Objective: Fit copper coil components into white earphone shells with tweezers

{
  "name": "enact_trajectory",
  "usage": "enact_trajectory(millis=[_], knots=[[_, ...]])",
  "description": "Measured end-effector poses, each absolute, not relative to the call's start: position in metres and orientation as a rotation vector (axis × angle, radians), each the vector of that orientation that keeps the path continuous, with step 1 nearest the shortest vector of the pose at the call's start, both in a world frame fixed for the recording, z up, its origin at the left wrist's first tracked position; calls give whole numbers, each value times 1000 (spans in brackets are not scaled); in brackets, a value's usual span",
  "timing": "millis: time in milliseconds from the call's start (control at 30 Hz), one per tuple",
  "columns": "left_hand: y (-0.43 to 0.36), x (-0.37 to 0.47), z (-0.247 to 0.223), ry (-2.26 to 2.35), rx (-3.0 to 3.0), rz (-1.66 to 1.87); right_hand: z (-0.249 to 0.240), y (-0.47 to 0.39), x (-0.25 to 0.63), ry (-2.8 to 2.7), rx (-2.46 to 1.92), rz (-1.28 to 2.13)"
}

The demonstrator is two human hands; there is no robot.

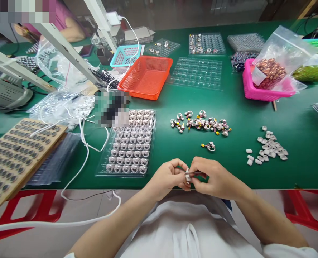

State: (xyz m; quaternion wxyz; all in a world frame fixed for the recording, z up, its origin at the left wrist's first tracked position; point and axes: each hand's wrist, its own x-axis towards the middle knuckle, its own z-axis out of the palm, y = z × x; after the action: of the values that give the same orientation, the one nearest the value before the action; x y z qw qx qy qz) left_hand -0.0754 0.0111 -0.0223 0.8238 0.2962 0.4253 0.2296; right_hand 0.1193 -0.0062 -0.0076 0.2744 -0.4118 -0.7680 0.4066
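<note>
White part (188, 176): gripped by your left fingers (178, 178); uneven pinching could drop it.
Thin tool (198, 173): gripped by your right fingers (198, 165); slipping could scratch that part.

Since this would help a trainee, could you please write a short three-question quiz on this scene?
1. Which basket holds the bag of copper-coloured pieces: A) orange, B) pink, C) light blue?
2. True or false: the loose white pieces lie left of the yellow-tabbed parts.
3. Which hand holds the thin tool against the small white part?

Key: 1. B, pink basket; 2. false; 3. right hand.
</note>
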Motion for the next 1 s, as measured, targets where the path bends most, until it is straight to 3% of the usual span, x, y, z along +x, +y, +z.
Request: enact_trajectory(millis=[433, 1000], knots=[[-1, -74, -30, 1030, 1114, 817, -15, -14, 112, -1493, -1310, 1384], [2, -81, -23, 1160, 1523, 709, -12, -11, 103, -1495, -1409, 1355]])
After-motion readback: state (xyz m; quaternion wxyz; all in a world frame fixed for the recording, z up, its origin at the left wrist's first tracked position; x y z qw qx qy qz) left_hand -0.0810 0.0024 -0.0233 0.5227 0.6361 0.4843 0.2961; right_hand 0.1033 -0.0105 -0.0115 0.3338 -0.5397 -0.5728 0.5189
